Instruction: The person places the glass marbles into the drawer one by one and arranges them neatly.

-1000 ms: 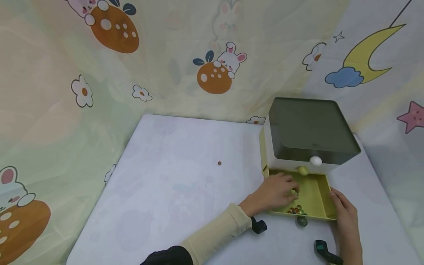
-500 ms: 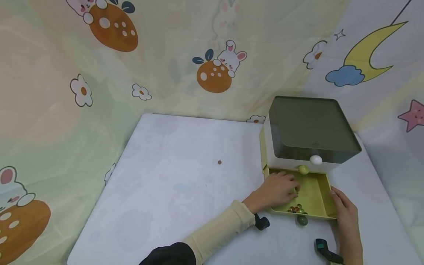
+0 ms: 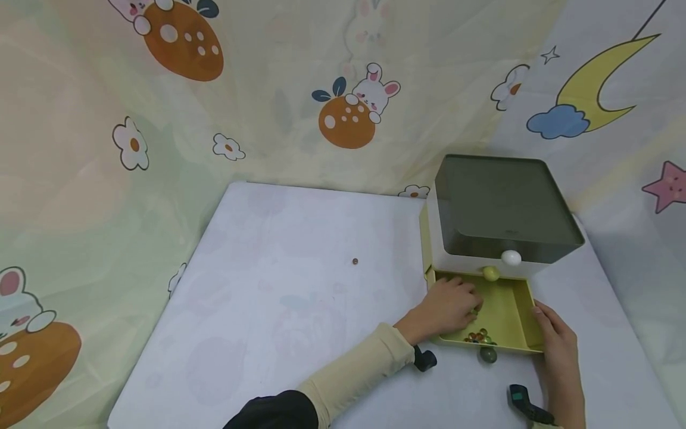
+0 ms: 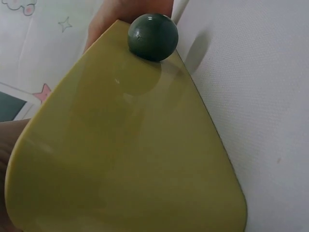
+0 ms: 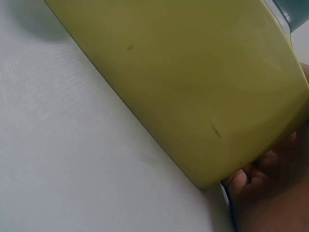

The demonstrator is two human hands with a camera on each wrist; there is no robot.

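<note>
A yellow drawer (image 3: pixel 509 310) is pulled out from the bottom of a small drawer box (image 3: pixel 504 208) with a dark green top. My left hand (image 3: pixel 450 305) reaches into its left half, fingers curled down, with a bit of greenish marble (image 3: pixel 474 311) showing between thumb and fingers. Several coloured marbles (image 3: pixel 478 336) lie by the drawer's front wall. My right hand (image 3: pixel 560 336) grips the drawer's right side, thumb at the rim. The dark green knob (image 4: pixel 153 37) sits on the drawer front; in the left wrist view that front hides most of the left hand.
One small brownish bead (image 3: pixel 355 261) lies on the white table (image 3: pixel 257 298), left of the box. A white knob (image 3: pixel 511 257) and a yellow-green knob (image 3: pixel 490 273) stick out above the pulled-out drawer. A printed cloth (image 3: pixel 268 119) hangs behind.
My left fingers have drawn in closer, so less of the greenish marbles shows between them. My left forearm has shifted slightly right. The right hand keeps its hold on the drawer.
</note>
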